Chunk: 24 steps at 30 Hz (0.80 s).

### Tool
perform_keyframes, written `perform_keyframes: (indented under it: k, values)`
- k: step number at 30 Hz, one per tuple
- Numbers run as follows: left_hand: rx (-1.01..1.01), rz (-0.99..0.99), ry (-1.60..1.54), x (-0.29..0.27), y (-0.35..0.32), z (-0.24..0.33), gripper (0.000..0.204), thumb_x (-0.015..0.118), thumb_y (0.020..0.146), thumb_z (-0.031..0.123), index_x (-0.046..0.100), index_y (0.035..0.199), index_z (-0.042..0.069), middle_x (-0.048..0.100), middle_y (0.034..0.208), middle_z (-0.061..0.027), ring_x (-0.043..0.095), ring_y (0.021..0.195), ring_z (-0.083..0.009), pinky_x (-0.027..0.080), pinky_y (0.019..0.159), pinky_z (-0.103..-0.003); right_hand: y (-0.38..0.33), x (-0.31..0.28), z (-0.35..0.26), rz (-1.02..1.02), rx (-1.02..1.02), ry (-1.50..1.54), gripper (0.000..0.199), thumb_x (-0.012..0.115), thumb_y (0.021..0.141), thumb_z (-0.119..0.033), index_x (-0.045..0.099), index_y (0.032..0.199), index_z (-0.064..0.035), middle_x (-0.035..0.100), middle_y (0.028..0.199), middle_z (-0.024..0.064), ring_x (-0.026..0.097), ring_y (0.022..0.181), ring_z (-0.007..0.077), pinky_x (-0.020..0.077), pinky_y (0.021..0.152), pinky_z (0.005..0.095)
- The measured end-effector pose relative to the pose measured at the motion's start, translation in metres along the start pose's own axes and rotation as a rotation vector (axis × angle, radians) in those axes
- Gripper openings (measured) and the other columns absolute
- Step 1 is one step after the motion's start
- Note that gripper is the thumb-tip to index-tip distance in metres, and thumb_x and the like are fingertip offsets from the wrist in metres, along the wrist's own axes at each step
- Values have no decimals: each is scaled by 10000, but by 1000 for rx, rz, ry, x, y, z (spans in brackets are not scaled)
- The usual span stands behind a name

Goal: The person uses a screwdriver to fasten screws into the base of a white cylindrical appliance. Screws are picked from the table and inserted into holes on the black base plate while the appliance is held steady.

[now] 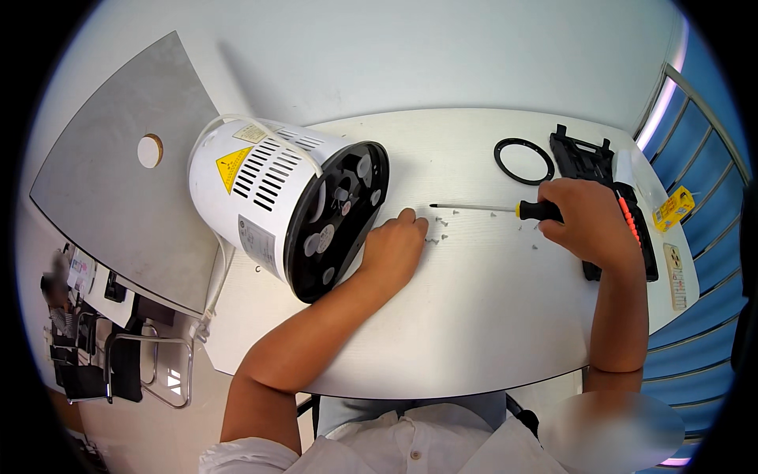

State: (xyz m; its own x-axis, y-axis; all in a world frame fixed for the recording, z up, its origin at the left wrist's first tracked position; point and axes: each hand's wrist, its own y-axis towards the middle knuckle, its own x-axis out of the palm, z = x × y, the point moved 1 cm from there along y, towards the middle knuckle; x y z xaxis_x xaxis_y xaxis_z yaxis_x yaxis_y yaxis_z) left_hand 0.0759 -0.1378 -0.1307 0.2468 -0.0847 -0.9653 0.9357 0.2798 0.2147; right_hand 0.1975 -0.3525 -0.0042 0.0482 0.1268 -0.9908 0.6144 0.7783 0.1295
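A white cylindrical appliance (221, 170) with vent slots and a yellow warning triangle lies on its side at the left of the table. Its black underside (339, 229), with several round grey feet, faces right. Next to that underside my left hand (395, 246) rests on the tabletop, fingers curled in; whatever they may hold is hidden. Several small screws (442, 223) are scattered just right of its fingertips. My right hand (588, 221) is wrapped round the black and yellow handle of a screwdriver (478, 207), whose shaft points left above the screws.
A black ring (523, 161) lies toward the back right. Beyond my right hand are an open black tool case (580, 154) with orange-red pieces and a small yellow box (673, 208). A white cord (215, 292) hangs by the left edge. Metal railings (711, 118) border the right side.
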Motion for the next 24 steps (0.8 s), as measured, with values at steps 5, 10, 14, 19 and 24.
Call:
perform_keyframes:
  k: [5, 10, 14, 19, 24]
  values:
    - [115, 247, -192, -97, -40, 26, 202, 677, 864, 104, 684, 1065, 82, 628, 908, -109, 657, 779, -286, 531, 656, -384, -2, -5, 1, -30, 82, 62, 213, 697, 817, -217, 611, 874, -31, 632, 740, 135, 637, 760, 316, 490, 696, 411]
    - [101, 784, -265, -168, -38, -37, 246, 630, 920, 220, 689, 1109, 74, 659, 1088, -88, 625, 950, -272, 484, 866, -387, 2, 23, -14, -22, -157, 314, 227, 670, 827, -278, 604, 874, -67, 577, 649, 126, 591, 635, 308, 448, 615, 398]
    - [79, 807, -19, -156, -15, -92, 358, 609, 932, 309, 674, 1201, 82, 617, 1287, -132, 502, 1285, -349, 365, 1079, -446, 10, 32, -46, -148, -151, 343, 200, 628, 859, -272, 569, 868, -81, 612, 669, 87, 608, 647, 283, 452, 593, 414]
    - [128, 500, -300, -147, -7, -94, 336, 583, 928, 307, 706, 1048, 19, 683, 1155, -163, 561, 1203, -378, 363, 1098, -454, 10, 44, -43, -158, -140, 347, 188, 628, 861, -267, 579, 880, -86, 595, 650, 73, 596, 638, 253, 442, 593, 393]
    - [194, 515, -278, -150, -8, -91, 312, 567, 930, 270, 692, 974, -13, 710, 995, -176, 647, 1004, -357, 414, 1066, -439, 9, 44, -44, -127, -123, 401, 177, 647, 834, -252, 609, 890, -88, 559, 614, 71, 566, 581, 242, 419, 575, 368]
